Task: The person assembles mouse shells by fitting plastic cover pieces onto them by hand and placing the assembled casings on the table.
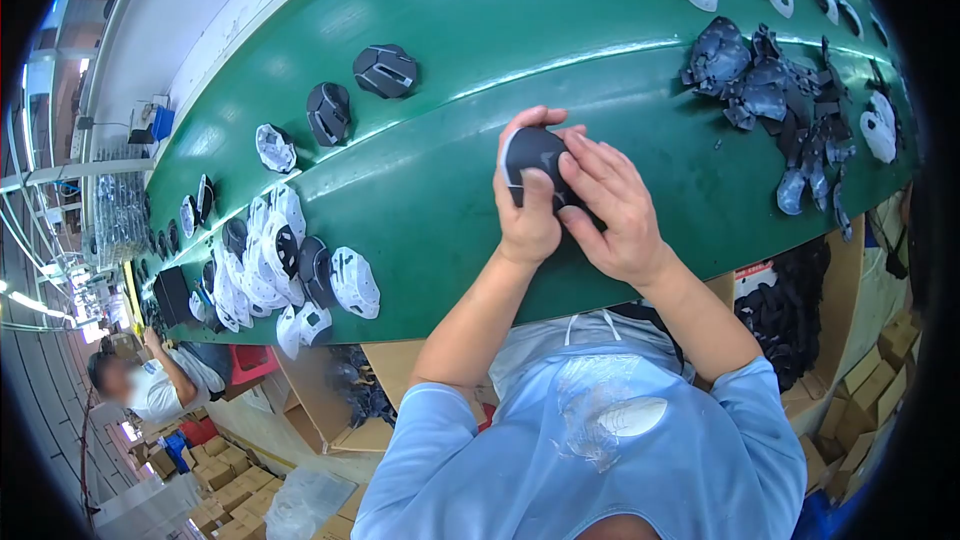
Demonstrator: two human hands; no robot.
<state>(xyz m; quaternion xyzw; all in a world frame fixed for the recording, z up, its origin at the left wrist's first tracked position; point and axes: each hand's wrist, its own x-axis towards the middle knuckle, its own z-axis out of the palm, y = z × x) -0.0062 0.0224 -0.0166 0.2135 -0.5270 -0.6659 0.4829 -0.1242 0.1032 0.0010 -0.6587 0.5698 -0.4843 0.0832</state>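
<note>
A black curved shell with a white edge and a grey logo, shaped like a computer mouse, is held above the green bench. My left hand wraps round it, fingers behind the far end and thumb on top. Flat against its right side lies my right hand, fingers stretched along the shell and pressing on it. The underside is hidden by the hands.
The green bench carries a pile of white and black shells on the left and dark plastic pieces on the right. Black shells stand farther back. Cardboard boxes sit below the edge. Another person is at far left.
</note>
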